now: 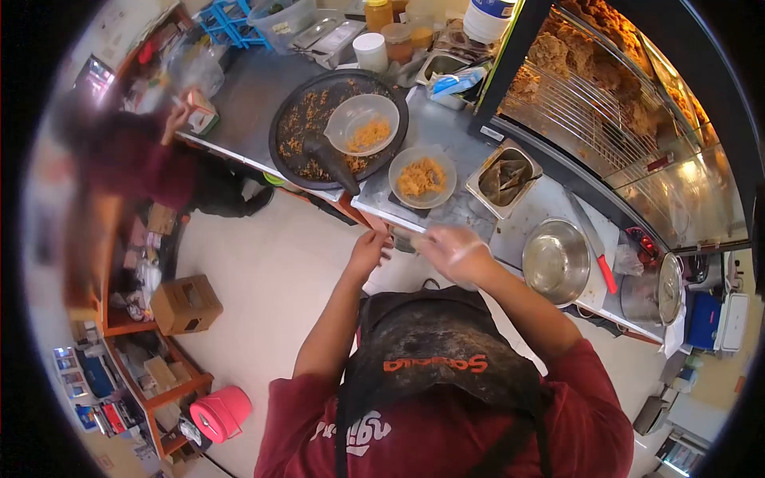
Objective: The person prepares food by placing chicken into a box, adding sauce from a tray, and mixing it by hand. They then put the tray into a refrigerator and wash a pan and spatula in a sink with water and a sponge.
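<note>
My left hand hovers just off the counter's front edge, bare, its fingers loosely bent and apart with nothing in them. Level with it, my right hand wears a thin clear plastic glove; motion blurs its fingers. Beyond both hands, a translucent bowl of orange shredded food sits near the edge on a dark flat object. Behind it to the left stands a wide dark stone mortar with orange crumbs and a pestle. A second clear bowl with similar food rests inside the mortar.
At right are a metal container of dark folded pieces, a steel bowl, a red-handled knife and a steel pot. A lit glass cabinet holds fried food. Another person stands left. A pink bucket is on the floor.
</note>
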`<act>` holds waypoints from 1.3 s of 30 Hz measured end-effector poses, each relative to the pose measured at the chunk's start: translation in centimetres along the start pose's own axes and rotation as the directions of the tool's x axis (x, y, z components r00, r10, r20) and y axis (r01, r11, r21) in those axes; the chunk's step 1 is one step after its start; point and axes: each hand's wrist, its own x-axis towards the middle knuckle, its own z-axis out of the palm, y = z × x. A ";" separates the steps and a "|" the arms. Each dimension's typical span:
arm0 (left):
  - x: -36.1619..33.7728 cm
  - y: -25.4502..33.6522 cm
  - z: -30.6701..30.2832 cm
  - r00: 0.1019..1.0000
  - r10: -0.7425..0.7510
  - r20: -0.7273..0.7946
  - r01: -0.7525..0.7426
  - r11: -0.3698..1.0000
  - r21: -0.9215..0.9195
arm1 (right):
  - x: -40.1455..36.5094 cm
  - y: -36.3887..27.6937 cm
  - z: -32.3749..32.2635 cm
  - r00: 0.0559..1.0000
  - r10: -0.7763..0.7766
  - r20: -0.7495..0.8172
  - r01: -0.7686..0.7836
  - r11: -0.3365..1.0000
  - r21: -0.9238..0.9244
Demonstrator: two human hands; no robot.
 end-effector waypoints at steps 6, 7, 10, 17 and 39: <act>6.4 5.2 4.1 0.997 0.073 -0.030 -0.074 0.996 -0.059 | 3.0 -0.5 0.9 0.988 0.102 0.113 -0.097 0.994 -0.053; 6.3 6.4 5.0 0.998 0.030 -0.058 -0.038 0.988 -0.150 | 2.3 0.0 1.4 0.980 0.130 0.153 -0.136 0.990 0.033; 9.1 4.1 5.3 0.981 0.195 -0.022 -0.196 0.962 -0.192 | -1.6 2.5 2.0 0.995 0.026 0.098 -0.032 0.998 0.062; -2.5 6.4 0.5 0.845 0.523 -0.109 -0.497 0.845 0.198 | -9.5 2.7 -1.2 0.843 0.424 0.332 -0.507 0.832 0.224; -4.6 -4.8 3.0 0.996 0.081 0.047 -0.094 0.852 0.514 | -23.9 19.5 -8.7 0.648 0.056 -0.759 -0.434 0.847 -0.308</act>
